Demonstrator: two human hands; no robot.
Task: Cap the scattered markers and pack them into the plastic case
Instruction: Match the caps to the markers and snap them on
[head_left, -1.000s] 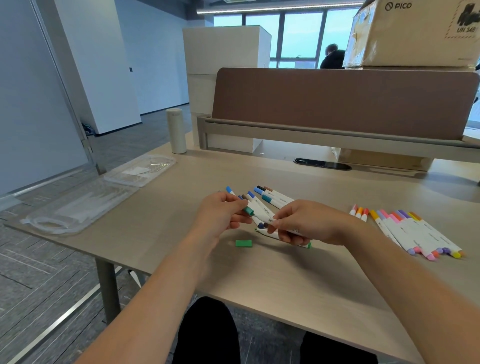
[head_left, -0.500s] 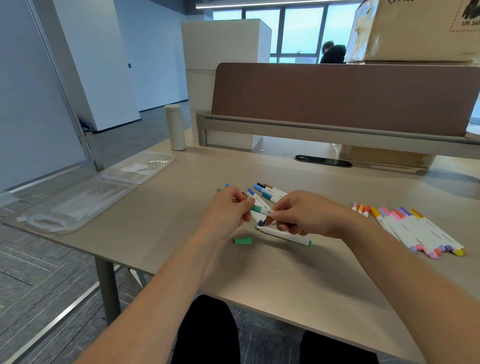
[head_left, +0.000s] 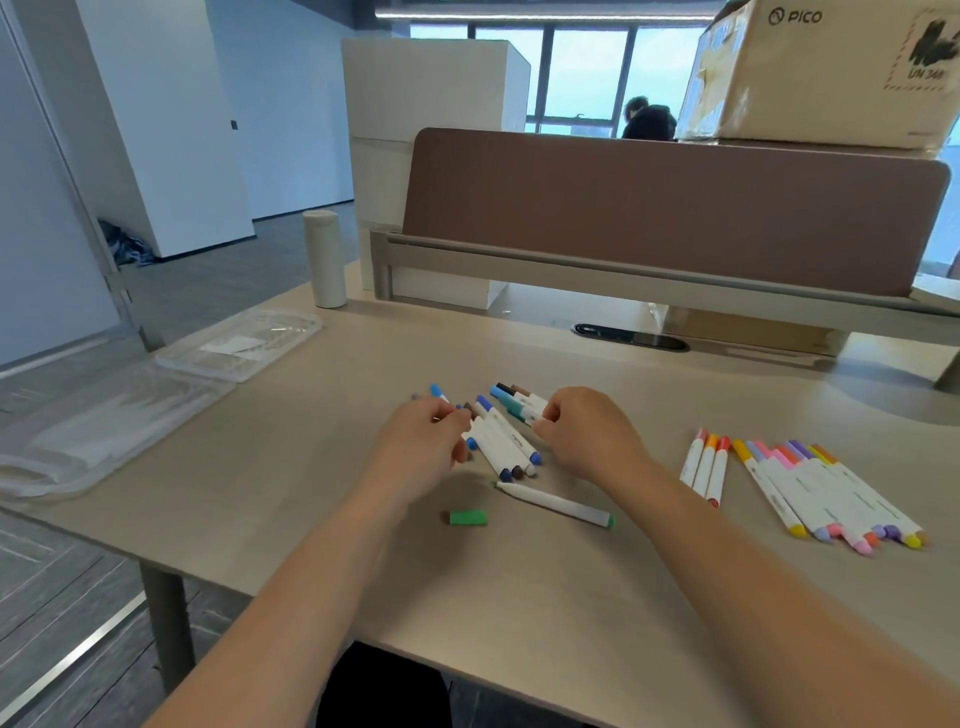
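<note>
Hands: The left hand (head_left: 421, 441) is curling its fingers against the left edge of the marker pile (head_left: 504, 441), and I cannot tell whether it is gripping anything. The right hand (head_left: 587, 436) is pinching the white barrel of a teal marker (head_left: 515, 411) at the pile's far right edge.
Uncapped marker: The green marker (head_left: 556, 504) is lying alone on the desk (head_left: 519, 613), just near of both hands. Its bare tip is pointing left and slightly far, and its green end is pointing right and near.
Loose cap: The green cap (head_left: 467, 517) is lying apart from that tip, to its left, on its side.
Deciding relation: The cap is sitting under the left hand's side and the barrel under the right's, so each hand is likely reaching straight back toward the near edge for its own piece.
Plastic case: The plastic case (head_left: 104, 415) is lying open, well apart at the far left.
Capped rows: The sorted markers (head_left: 831, 493) are waiting to the right.
</note>
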